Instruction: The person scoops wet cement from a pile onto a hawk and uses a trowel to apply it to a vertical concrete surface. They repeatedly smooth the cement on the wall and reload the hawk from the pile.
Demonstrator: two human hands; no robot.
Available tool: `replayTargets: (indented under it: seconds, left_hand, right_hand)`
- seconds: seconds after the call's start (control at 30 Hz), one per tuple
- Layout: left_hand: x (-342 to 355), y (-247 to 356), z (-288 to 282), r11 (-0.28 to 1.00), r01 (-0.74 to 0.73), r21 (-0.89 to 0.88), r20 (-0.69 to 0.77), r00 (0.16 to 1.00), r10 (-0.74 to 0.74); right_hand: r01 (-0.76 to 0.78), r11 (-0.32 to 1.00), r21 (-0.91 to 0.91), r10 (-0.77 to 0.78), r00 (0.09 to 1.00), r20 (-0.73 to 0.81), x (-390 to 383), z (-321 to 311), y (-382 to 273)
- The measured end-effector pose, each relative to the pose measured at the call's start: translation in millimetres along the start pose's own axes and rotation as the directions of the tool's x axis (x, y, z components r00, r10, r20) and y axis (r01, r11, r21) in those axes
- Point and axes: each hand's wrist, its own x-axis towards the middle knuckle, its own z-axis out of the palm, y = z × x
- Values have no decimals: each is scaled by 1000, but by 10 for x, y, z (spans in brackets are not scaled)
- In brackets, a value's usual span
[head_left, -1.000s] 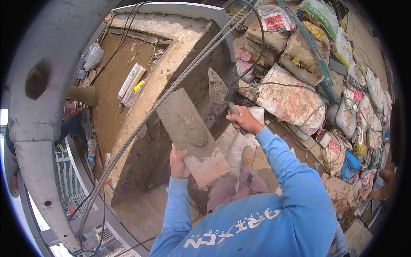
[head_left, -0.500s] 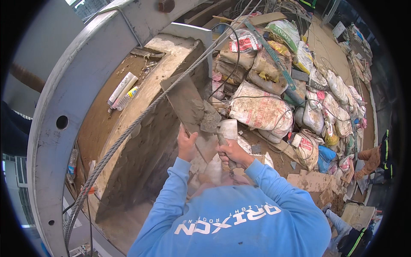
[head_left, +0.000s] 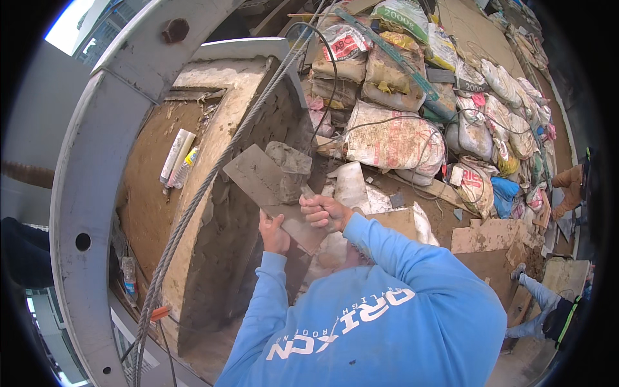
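Observation:
My left hand grips the lower edge of a flat grey mortar board, thumb on top. A heap of wet mortar lies on the board's right part. My right hand is closed around the handle of a trowel, whose mortar-coated blade rests over or just above the board's far right edge; whether it touches cannot be made out. Left of and beneath the board stands a low wall with a rough, mortar-smeared face.
A twisted steel cable runs diagonally in front of the wall, beside a curved grey steel beam. Stacked filled sacks and loose cables lie ahead to the right. Plastic bottles sit behind the wall. Another person's legs show at right.
Both hands have shifted left with the board and trowel. The trowel blade has swung left and farther away, across the board's edge. My view has turned slightly.

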Motion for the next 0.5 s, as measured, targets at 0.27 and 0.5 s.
replayTargets:
  seconds: [0.27, 0.5]
  left_hand:
    - [-80, 324, -240, 984, -6, -176, -226, 974, -35]
    - [-496, 506, -4, 970, -96, -226, -543, 839, -44]
  right_hand:
    - [40, 960, -278, -67, 994, -90, 276, -594, -979]
    - [32, 859, -510, -324, 807, -495, 1417, -1722, -2043]
